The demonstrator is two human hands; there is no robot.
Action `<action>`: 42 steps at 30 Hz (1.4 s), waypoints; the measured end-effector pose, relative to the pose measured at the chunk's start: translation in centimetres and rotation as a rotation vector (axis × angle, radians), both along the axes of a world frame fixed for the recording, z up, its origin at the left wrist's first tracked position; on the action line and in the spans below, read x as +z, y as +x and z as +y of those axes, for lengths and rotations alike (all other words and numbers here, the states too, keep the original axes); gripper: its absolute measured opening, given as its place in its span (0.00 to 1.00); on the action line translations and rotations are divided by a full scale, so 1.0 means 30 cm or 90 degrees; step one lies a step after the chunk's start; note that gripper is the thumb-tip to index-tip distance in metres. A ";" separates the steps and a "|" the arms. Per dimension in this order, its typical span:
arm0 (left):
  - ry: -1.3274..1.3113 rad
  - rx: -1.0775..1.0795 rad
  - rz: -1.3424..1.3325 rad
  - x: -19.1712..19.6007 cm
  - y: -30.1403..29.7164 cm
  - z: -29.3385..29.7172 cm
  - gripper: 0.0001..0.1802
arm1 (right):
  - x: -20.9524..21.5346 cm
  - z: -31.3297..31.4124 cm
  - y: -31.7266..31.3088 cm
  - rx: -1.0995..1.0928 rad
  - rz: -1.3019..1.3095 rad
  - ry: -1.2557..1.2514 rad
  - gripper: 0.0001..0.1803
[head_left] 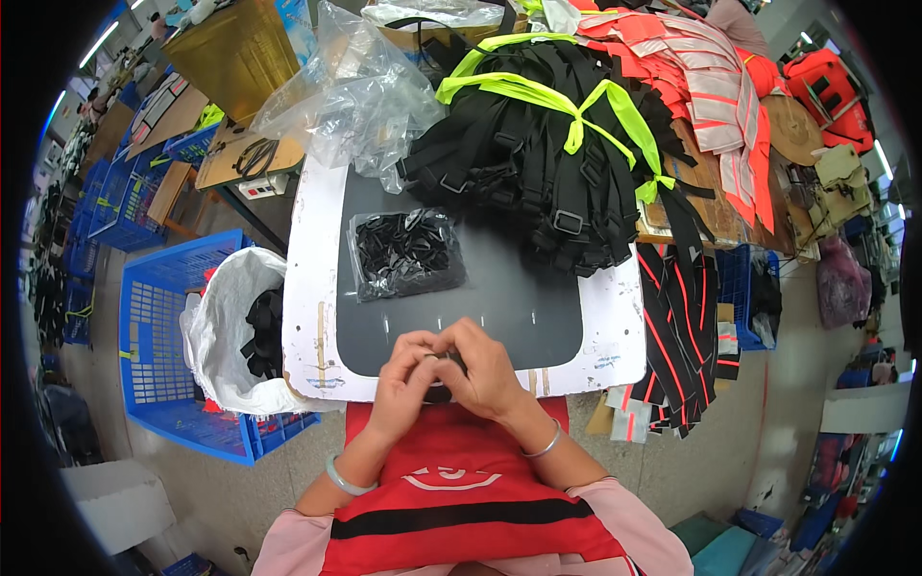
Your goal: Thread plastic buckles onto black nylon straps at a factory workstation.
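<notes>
**A crowded workshop and a white table with a dark mat**

The room is a busy workshop with a grey floor, and many tables and piles stand around. To the person's left, a large blue plastic crate (154, 317) is on the floor, and a white bag (226, 336) with black pieces inside sits in it. More blue crates are farther away on the left side.

The white table (312, 269) is in front of the person, and a dark grey mat (509, 298) covers its middle. At the far end of the table lies a big heap of black straps (538, 163) with buckles, tied with yellow-green bands. Orange pieces with grey stripes (701, 86) are piled behind it, to the right. Crumpled clear plastic (355, 106) lies to the left of the heap. A small clear bag of black parts (408, 252) lies on the mat, nearer to the person.

At the near edge of the table, the left hand (401, 379) and the right hand (485, 370) are close together, both with fingers curled around a small black part (448, 363), mostly hidden between them. Each wrist carries a bangle
</notes>
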State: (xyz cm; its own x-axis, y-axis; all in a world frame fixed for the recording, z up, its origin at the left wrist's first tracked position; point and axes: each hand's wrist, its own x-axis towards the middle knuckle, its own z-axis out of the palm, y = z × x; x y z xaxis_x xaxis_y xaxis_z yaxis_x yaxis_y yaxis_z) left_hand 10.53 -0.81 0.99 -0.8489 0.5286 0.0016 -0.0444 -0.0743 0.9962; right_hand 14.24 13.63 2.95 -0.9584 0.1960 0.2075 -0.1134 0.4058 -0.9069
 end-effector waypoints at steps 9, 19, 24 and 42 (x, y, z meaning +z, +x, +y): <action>0.463 0.261 -0.213 0.177 -0.254 -0.382 0.13 | -0.057 0.082 0.019 0.097 -0.040 0.145 0.17; 0.255 0.625 0.193 0.302 -0.350 -0.852 0.15 | -0.106 0.216 -0.199 -0.105 0.035 -0.328 0.26; -0.047 0.678 0.301 0.075 -0.444 -0.864 0.11 | -0.078 0.204 -0.317 -0.184 0.070 -0.395 0.29; -0.190 0.079 0.273 -0.099 -0.371 0.026 0.12 | -0.210 0.114 -0.107 -0.167 -0.010 0.045 0.19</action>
State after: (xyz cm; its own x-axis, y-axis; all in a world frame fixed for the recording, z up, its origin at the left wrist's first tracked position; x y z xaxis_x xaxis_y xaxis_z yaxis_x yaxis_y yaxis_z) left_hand -0.61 -0.04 -1.97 -0.8612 0.4545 0.2274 0.3629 0.2367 0.9013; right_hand 11.03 17.05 -3.33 -0.8801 0.4233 0.2148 0.0183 0.4824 -0.8758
